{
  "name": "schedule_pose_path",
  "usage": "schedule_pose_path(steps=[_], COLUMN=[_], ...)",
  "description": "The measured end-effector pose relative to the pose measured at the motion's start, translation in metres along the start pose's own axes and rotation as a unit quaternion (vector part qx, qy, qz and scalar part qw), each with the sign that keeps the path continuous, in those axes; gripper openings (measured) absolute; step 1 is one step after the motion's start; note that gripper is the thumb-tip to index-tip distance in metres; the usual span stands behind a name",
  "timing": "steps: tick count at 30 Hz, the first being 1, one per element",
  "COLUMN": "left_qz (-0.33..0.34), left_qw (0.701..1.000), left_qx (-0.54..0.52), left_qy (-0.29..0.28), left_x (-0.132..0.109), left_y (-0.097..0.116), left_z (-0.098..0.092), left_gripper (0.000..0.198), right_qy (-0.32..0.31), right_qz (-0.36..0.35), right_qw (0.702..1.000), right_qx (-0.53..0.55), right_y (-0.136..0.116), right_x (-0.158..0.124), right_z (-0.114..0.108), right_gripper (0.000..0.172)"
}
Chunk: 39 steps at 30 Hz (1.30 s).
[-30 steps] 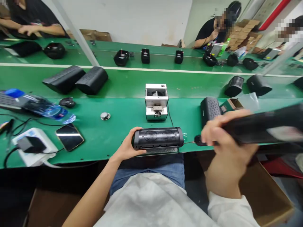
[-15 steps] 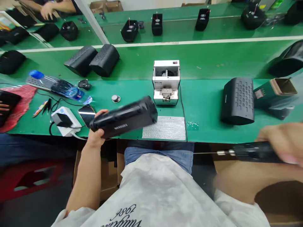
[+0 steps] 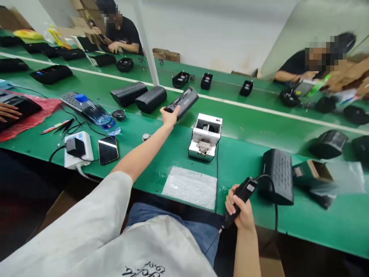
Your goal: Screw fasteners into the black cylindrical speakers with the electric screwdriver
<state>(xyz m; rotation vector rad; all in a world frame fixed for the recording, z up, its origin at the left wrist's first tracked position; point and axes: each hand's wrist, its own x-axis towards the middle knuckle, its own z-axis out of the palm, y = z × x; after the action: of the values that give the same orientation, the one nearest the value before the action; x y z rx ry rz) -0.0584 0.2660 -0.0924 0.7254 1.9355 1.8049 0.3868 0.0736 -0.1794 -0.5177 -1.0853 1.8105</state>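
Observation:
My left hand [image 3: 170, 115], arm stretched out over the bench, grips a black speaker housing [image 3: 188, 102] by one end. That housing is tilted above the far part of the green bench, just right of two similar black housings [image 3: 152, 99]. Near the front edge, my right hand [image 3: 243, 211] is wrapped round a black corded electric screwdriver [image 3: 245, 189], whose long thin bit points down and left over my lap. Between the hands stands a white screw feeder [image 3: 205, 136], with a sheet of bubble wrap [image 3: 190, 186] in front of it.
Another black housing [image 3: 277, 177] stands right of the screwdriver, beside an open box [image 3: 313, 173]. On the left lie a phone [image 3: 108, 149], a power strip [image 3: 77, 148], a water bottle [image 3: 96, 113] and a round speaker driver [image 3: 118, 114]. People work across the bench.
My left hand has carried the speaker housing forward, away from me over the bench. My right hand has brought the screwdriver inward from the far right. The view has tilted up.

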Motion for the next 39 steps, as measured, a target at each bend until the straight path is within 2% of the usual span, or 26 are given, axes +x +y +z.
schedule_pose_path(steps=[3,6,8,10,12,13,15,17,18,19,21,23,25,28,30,35,39], left_qz=[0.038,0.046,0.047,0.053,0.078,0.118,0.204,0.242,0.239,0.228,0.215,0.211,0.211,0.210,0.214,0.242,0.265], left_qw=[0.998,0.995,0.992,0.988,0.981,0.973,0.954,0.936,0.924,0.909,0.885,0.866,0.855,0.843,0.830,0.782,0.762], left_qx=[0.041,0.085,0.114,0.144,0.175,0.193,0.209,0.238,0.268,0.298,0.325,0.345,0.365,0.391,0.399,0.381,0.362], left_qy=[0.041,0.034,0.020,-0.005,-0.034,-0.046,-0.060,-0.090,-0.129,-0.180,-0.256,-0.295,-0.302,-0.303,-0.325,-0.431,-0.467], left_x=[0.004,0.003,0.005,0.011,0.018,0.019,0.006,-0.030,-0.057,-0.086,-0.143,-0.185,-0.206,-0.207,-0.204,-0.219,-0.233], left_y=[0.004,0.002,-0.003,-0.011,-0.025,-0.034,-0.049,-0.059,-0.061,-0.064,-0.069,-0.074,-0.077,-0.075,-0.071,-0.065,-0.063], left_z=[0.044,0.076,0.089,0.090,0.077,0.064,0.028,-0.017,-0.040,-0.059,-0.084,-0.088,-0.077,-0.056,-0.050,-0.050,-0.050], left_gripper=[0.096,0.093,0.092,0.096,0.102,0.102,0.084,0.041,0.023,0.014,0.016,0.020,0.021,0.006,0.008,0.007,0.012], right_qy=[-0.017,-0.021,-0.018,-0.013,-0.005,0.000,0.005,0.003,0.000,-0.004,-0.014,-0.022,-0.025,-0.026,-0.024,-0.021,-0.012], right_qz=[-0.005,-0.003,0.004,0.015,0.026,0.032,0.043,0.048,0.047,0.046,0.041,0.038,0.039,0.041,0.042,0.039,0.026], right_qw=[1.000,1.000,1.000,1.000,1.000,0.999,0.999,0.998,0.998,0.997,0.997,0.997,0.997,0.997,0.997,0.997,0.998], right_qx=[-0.010,-0.015,-0.014,-0.008,0.002,0.009,0.024,0.041,0.049,0.056,0.066,0.068,0.064,0.054,0.051,0.066,0.059], right_y=[0.001,0.002,0.003,0.004,0.006,0.007,0.009,0.009,0.008,0.007,0.006,0.004,0.003,0.002,0.002,0.008,0.016], right_x=[0.001,0.002,0.001,-0.001,-0.004,-0.005,-0.007,-0.008,-0.007,-0.007,-0.005,-0.003,-0.002,-0.002,-0.003,-0.003,-0.004], right_z=[-0.003,-0.005,-0.008,-0.012,-0.017,-0.020,-0.023,-0.024,-0.022,-0.021,-0.018,-0.016,-0.015,-0.016,-0.017,-0.019,-0.020], right_gripper=[0.031,0.028,0.027,0.028,0.031,0.031,0.032,0.030,0.030,0.029,0.027,0.027,0.026,0.027,0.027,0.027,0.030])
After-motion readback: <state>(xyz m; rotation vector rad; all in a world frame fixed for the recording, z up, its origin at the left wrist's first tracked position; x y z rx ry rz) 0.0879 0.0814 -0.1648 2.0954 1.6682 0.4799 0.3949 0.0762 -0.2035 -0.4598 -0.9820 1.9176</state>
